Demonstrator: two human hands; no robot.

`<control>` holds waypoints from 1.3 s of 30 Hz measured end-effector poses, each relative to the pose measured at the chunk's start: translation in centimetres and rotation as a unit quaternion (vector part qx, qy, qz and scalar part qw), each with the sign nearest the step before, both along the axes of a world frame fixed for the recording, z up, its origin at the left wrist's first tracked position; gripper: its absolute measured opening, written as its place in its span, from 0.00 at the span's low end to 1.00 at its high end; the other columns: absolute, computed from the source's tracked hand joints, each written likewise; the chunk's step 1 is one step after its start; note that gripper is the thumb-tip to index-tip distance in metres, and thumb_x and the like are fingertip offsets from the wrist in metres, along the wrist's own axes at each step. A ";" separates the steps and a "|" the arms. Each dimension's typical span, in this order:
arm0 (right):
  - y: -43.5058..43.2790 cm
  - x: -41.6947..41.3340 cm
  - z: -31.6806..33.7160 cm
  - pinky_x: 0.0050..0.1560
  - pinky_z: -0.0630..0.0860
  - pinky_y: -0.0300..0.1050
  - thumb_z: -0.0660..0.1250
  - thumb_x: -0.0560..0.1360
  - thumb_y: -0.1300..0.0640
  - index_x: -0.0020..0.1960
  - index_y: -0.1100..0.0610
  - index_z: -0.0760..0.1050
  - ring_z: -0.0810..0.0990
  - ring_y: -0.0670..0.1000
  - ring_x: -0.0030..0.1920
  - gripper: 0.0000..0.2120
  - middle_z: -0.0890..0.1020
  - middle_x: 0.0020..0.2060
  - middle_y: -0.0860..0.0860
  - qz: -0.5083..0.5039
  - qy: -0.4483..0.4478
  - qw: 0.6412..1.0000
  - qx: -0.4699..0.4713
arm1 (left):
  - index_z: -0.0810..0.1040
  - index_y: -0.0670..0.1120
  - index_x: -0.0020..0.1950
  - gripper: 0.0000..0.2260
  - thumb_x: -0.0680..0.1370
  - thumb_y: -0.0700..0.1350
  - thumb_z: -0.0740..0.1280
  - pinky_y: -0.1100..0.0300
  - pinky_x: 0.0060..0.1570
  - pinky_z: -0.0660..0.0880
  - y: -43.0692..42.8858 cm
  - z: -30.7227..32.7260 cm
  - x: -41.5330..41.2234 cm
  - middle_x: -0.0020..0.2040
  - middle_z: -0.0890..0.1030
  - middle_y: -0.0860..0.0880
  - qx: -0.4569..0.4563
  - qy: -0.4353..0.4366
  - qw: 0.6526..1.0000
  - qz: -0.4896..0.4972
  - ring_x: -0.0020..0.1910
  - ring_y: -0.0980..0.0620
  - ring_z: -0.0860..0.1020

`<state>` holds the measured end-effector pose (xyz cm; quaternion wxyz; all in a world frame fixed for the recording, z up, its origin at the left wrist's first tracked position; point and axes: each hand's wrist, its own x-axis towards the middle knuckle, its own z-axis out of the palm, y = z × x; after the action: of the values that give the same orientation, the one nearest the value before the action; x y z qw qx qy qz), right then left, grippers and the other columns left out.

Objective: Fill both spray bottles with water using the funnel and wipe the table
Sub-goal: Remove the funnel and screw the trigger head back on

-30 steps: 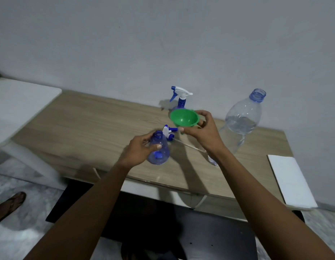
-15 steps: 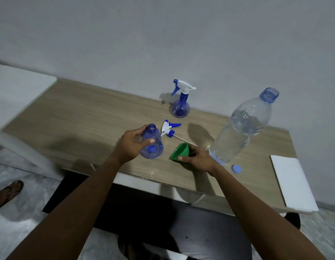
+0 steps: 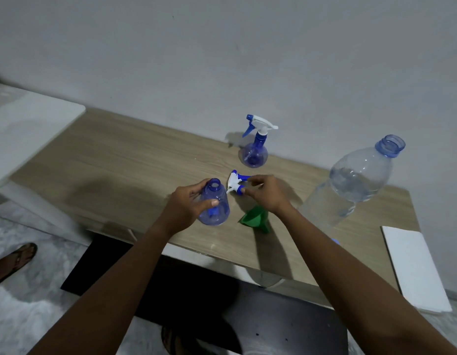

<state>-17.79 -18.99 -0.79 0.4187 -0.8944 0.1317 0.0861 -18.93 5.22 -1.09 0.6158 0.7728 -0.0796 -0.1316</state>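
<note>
Left hand: my left hand (image 3: pixel 189 208) is wrapped round the open bottle (image 3: pixel 217 208), thumb across its front, holding it upright on the table (image 3: pixel 107 160).
Right hand: my right hand (image 3: pixel 267 193) has thumb and forefinger curled onto the loose head (image 3: pixel 235 181), pinching near its blue collar. The head looks to be lying on the table.
Head's lie: its white nozzle end points toward the bottle and its collar end toward my right hand. The dip tube is hidden under that hand.
Key relation: the head sits just right of the bottle's open neck, near but apart. The right hand is the nearer one, since the left is busy steadying.
Funnel: the funnel (image 3: pixel 255 219) lies on its side below my right wrist, between the open bottle and the water bottle (image 3: pixel 350 185).
Step, my guess: with the funnel lying aside, I'd say the head goes back on. I can't read the water level.
Next move needs: lift, collar down, tube into the neck first, a short carry left.
Far bottle: the far bottle (image 3: pixel 254 152) has its head on and stands by the wall.
Cloth: the cloth (image 3: pixel 414 265) lies at the right end.
</note>
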 end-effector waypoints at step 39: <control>5.4 -3.4 16.1 0.50 0.80 0.44 0.73 0.75 0.67 0.53 0.67 0.83 0.85 0.49 0.44 0.08 0.87 0.42 0.58 0.101 -0.284 0.926 0.229 | 0.75 0.42 0.70 0.26 0.72 0.36 0.76 0.58 0.63 0.76 0.7 -0.1 0.4 0.59 0.84 0.50 -0.047 0.025 0.998 -0.023 0.62 0.52 0.80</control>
<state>-21.16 -13.59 15.35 0.6211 -0.7697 -0.1072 -0.1013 -18.53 5.91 -1.21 0.6499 0.7375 -0.0878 -0.1614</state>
